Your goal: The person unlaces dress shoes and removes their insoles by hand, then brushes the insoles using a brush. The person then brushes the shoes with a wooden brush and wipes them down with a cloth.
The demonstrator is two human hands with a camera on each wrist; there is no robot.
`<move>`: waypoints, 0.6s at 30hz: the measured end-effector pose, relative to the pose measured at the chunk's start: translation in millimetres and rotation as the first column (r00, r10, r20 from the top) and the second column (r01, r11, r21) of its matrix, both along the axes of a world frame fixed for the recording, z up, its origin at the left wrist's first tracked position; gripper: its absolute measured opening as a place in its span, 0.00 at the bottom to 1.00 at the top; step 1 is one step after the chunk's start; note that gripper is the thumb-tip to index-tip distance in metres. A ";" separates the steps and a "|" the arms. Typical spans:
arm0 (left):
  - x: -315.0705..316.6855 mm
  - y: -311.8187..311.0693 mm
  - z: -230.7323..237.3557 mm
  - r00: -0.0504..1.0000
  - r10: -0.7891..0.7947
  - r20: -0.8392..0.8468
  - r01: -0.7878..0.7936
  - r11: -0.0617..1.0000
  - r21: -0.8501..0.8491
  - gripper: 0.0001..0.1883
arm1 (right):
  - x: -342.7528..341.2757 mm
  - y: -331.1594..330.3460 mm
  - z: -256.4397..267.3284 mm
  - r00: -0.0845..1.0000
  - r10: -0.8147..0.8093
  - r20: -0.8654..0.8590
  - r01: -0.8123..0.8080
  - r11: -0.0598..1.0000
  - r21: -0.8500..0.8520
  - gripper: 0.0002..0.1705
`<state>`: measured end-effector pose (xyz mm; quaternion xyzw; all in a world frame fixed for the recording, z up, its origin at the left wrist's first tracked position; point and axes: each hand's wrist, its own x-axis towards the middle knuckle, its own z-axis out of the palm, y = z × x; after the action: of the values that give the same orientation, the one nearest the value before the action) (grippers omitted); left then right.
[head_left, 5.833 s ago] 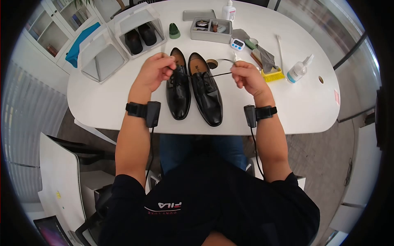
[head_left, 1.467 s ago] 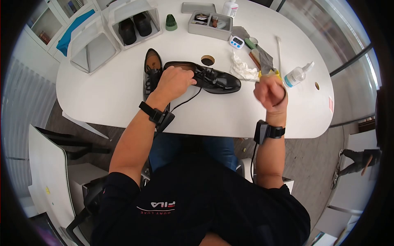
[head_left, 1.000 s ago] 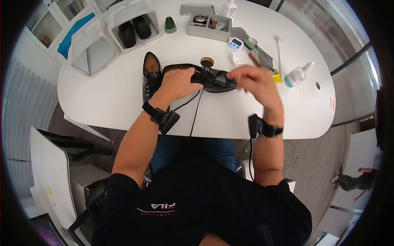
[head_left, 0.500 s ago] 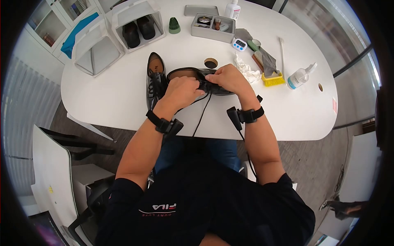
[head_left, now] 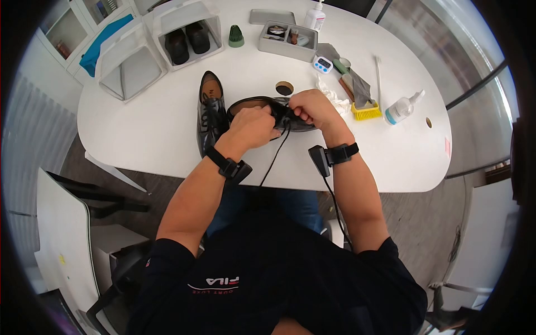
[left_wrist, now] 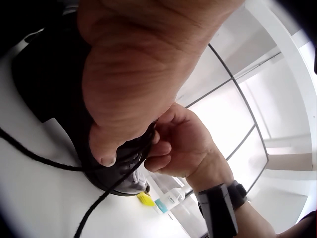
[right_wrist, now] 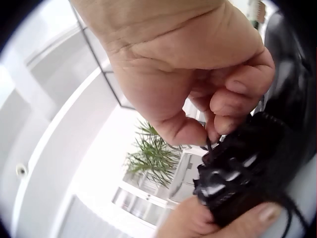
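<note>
A black lace-up dress shoe (head_left: 304, 128) lies sideways on the white table, toe to the right. My left hand (head_left: 250, 127) grips its side near the opening; in the left wrist view the thumb presses on the dark upper (left_wrist: 49, 74). At the eyelets my right hand (head_left: 315, 109) pinches the lace, its thumb and index finger close together in the right wrist view just above the lacing (right_wrist: 233, 173). One black lace (head_left: 273, 159) runs from the shoe toward the table's front edge. The matching shoe (head_left: 209, 120) stands to the left, toe toward me.
Two clear-fronted shoe boxes (head_left: 129, 75) stand back left, one with dark shoes (head_left: 198, 38). A green brush (head_left: 236, 38), a grey tin (head_left: 287, 49) and a timer (head_left: 322, 65) sit behind. Crumpled paper (head_left: 338, 103), a yellow brush (head_left: 367, 113) and a spray bottle (head_left: 401, 110) lie right.
The shoes stood side by side, toes toward me, with a lace stretched between both hands; one now lies turned. My right hand has come back from the right to the eyelets.
</note>
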<state>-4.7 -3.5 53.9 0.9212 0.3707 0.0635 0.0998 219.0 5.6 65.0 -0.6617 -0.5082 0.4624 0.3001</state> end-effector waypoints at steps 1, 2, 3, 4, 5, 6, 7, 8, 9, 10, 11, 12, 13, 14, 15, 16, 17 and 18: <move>-0.5 -1.3 2.0 1.000 -0.010 0.012 0.009 1.000 0.011 0.21 | 3.2 0.6 0.6 0.946 -0.117 -0.301 0.084 0.989 -0.120 0.10; -1.1 -2.5 2.8 1.000 -0.022 0.021 0.022 1.000 0.023 0.21 | 4.1 0.3 -0.8 0.947 -0.115 -0.300 0.082 0.989 -0.121 0.10; -1.5 -2.4 2.8 1.000 -0.023 0.021 0.023 0.999 0.023 0.21 | 5.1 -1.2 -2.8 0.890 -0.168 -0.424 0.100 0.979 -0.177 0.08; -1.6 -1.8 2.8 0.999 -0.015 0.032 0.014 1.000 0.017 0.21 | 5.0 -3.7 -2.8 0.814 -0.223 -0.537 0.112 0.966 -0.232 0.07; -0.7 -1.1 3.0 0.999 -0.006 0.044 0.005 1.000 0.010 0.21 | 4.4 -6.4 -3.4 0.813 -0.224 -0.537 0.114 0.966 -0.231 0.07; -0.2 -0.4 3.4 0.999 -0.006 0.045 0.006 1.000 0.011 0.21 | 2.1 -9.6 -4.5 0.755 -0.256 -0.604 0.119 0.959 -0.258 0.07; 0.0 0.2 4.0 0.999 -0.005 0.035 0.004 1.000 0.005 0.21 | 0.5 -12.0 -5.4 0.690 -0.288 -0.665 0.120 0.950 -0.287 0.07; 0.4 1.1 4.1 1.000 -0.002 0.025 0.002 1.000 -0.001 0.21 | 0.9 -12.2 -10.1 0.690 -0.288 -0.664 0.119 0.950 -0.289 0.07; 0.6 2.2 2.7 1.000 -0.001 0.024 0.001 1.000 -0.003 0.21 | 1.3 -11.8 -18.4 0.633 -0.275 -0.724 0.109 0.957 -0.268 0.07; 0.8 3.0 0.2 0.999 0.002 0.034 -0.002 1.000 0.000 0.21 | 0.8 -12.6 -24.0 0.570 -0.260 -0.779 0.101 0.964 -0.248 0.06; 1.0 3.8 -2.0 0.999 0.005 0.044 -0.006 1.000 0.006 0.21 | 3.3 -12.3 -27.2 0.568 -0.261 -0.780 0.101 0.963 -0.248 0.06; 1.3 3.8 -3.9 0.999 0.007 0.042 -0.007 1.000 0.006 0.21 | 7.5 -12.1 -28.8 0.443 -0.165 -0.881 0.040 0.986 -0.164 0.07; 1.9 3.5 -4.4 0.999 0.017 0.038 -0.017 1.000 -0.005 0.21 | 6.4 -14.1 -23.1 0.299 -0.064 -0.952 -0.007 0.998 -0.069 0.08; 1.1 3.8 -4.5 0.999 0.027 0.032 -0.027 1.000 -0.015 0.21 | 6.4 -15.2 -16.2 0.295 -0.062 -0.954 -0.009 0.998 -0.068 0.08; -0.5 4.3 -4.8 0.999 0.031 0.029 -0.030 0.999 -0.014 0.21 | 8.7 -15.2 -7.3 0.278 -0.062 -0.958 0.102 0.994 -0.035 0.10; -2.2 3.3 -5.0 0.999 0.000 0.047 -0.001 1.000 0.018 0.21 | 9.6 -16.7 0.5 0.264 -0.062 -0.963 0.211 0.978 -0.005 0.11; -3.3 1.8 -5.5 0.997 -0.034 0.064 0.031 0.998 0.048 0.21 | 22.2 -14.3 0.0 0.238 0.075 -0.968 0.153 0.982 0.113 0.16; -3.6 1.7 -5.4 0.997 -0.035 0.062 0.032 0.998 0.048 0.21 | 25.3 -13.2 1.5 0.236 0.075 -0.969 0.154 0.982 0.113 0.16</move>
<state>-8.3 -1.8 48.5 0.9269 0.3503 0.0996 0.0908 244.3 -7.6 66.5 -0.2160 -0.2374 0.7150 0.6211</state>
